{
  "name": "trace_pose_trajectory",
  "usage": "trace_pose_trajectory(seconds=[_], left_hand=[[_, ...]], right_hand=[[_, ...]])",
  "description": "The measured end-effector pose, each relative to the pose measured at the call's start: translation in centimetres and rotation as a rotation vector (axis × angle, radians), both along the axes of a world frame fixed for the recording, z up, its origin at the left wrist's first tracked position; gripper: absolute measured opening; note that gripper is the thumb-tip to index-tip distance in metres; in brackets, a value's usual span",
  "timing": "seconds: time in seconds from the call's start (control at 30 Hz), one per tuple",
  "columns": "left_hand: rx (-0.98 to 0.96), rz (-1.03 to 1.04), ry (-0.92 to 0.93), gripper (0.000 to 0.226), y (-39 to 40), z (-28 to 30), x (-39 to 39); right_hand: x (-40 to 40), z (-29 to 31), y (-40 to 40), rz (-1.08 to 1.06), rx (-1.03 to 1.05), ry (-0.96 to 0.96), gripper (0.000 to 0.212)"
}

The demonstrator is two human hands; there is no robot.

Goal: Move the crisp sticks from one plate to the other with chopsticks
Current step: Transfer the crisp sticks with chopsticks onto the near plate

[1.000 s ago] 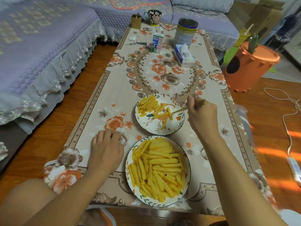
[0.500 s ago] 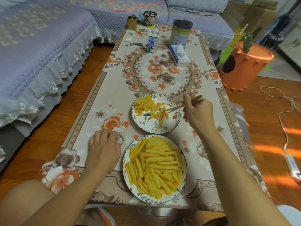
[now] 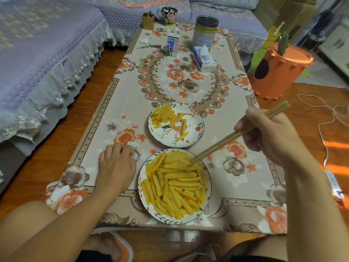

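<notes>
Reaching into the near plate (image 3: 207, 188) with the chopsticks (image 3: 234, 136), the right hand (image 3: 272, 135) has its fingers curled round the upper shafts, thumb pressed across them; the tips sit at the far-right edge of the heap, close together, and whether they already pinch a stick cannot be told from this view. The crisp sticks (image 3: 175, 183) are split between two dishes: a dense pile fills the near plate, and a smaller scatter lies on the far plate (image 3: 198, 135), mostly toward its upper left, with a few loose ones near the centre. The two plates stand just beside each other on the floral tablecloth (image 3: 188, 86). The left hand (image 3: 116, 167) rests on the cloth left of the near plate, fingers curled over a small crumpled white thing, probably a tissue; it does not touch the plate. Judgement: pick-up phase of another transfer, with most of the load still to go. Risks from here: the sticks are ridged, light and brittle, so too hard a squeeze could snap one, while too light a pinch could let it pivot and drop onto the cloth in the gap between the plates. The heap is interlocked; lifting one piece may drag neighbours over the rim. Nothing steadies the near plate, so a sideways pull from the tips might shift it.
</notes>
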State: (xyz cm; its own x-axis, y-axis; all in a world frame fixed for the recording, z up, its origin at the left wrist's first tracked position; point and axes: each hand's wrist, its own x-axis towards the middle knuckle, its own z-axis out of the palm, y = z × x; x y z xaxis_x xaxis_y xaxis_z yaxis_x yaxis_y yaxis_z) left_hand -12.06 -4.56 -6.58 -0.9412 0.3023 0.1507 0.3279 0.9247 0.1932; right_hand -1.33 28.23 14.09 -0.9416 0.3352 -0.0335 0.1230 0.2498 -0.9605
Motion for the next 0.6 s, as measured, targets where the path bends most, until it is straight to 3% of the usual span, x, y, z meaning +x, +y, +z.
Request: trace_pose_trajectory(seconds=[0.2, 0.33, 0.6], left_hand=[[0.022, 0.003, -0.001, 0.033, 0.0, -0.2, 0.2], [0.068, -0.008, 0.021, 0.032, -0.2, -0.3, 0.4], [0.048, -0.012, 0.006, 0.036, -0.1, -0.3, 0.1]], right_hand=[[3.0, -0.8, -1.9, 0.207, 0.108, -0.104, 0.045], [4.0, -1.8, -1.8, 0.235, 0.159, -0.104, 0.04], [0.9, -2.8, 0.9, -0.216, -0.091, 0.108, 0.045]])
